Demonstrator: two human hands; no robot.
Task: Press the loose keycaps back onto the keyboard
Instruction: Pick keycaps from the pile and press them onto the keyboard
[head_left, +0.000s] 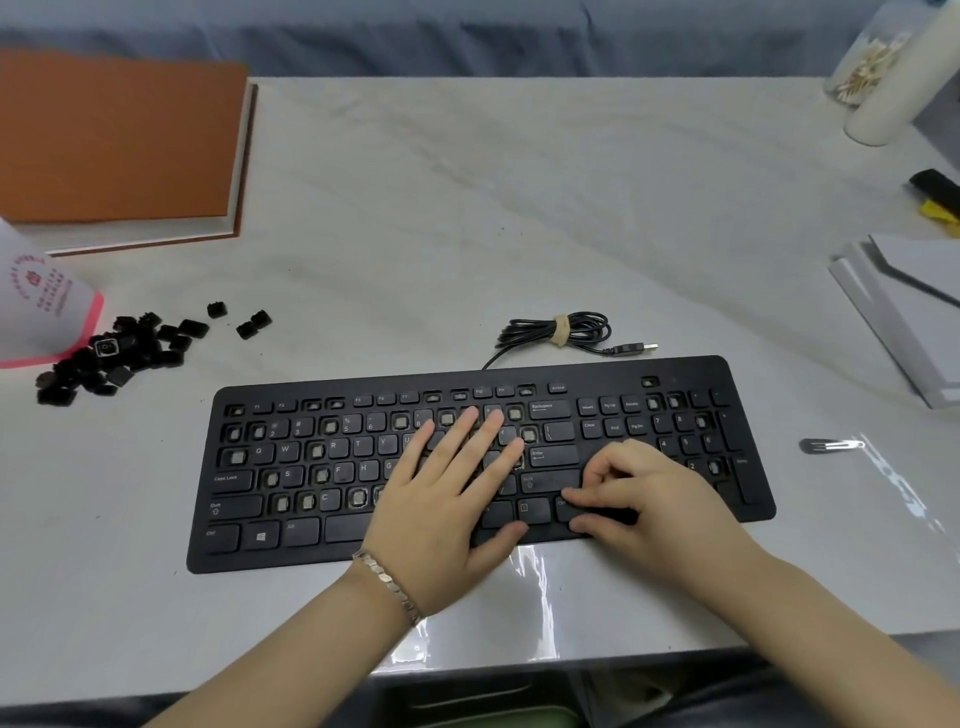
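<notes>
A black keyboard (467, 375) lies across the near middle of the white table, with several bare key sockets among its seated keys. Loose black keycaps (119, 358) are heaped on the table to its far left. My left hand (447, 493) lies flat on the middle keys with its fingers straight, hiding the keys under it. My right hand (649, 499) sits over the lower right of the main key block with fingers curled. Its index fingertip and thumb pinch a black keycap (571, 512) at the right Ctrl position.
The keyboard's coiled cable (561, 332) lies just behind it. An orange book (114, 140) and a white pink-rimmed cup (41, 312) are at the left. White booklets (904, 312), a metal clip (831, 445) and a jar (872, 57) are at the right.
</notes>
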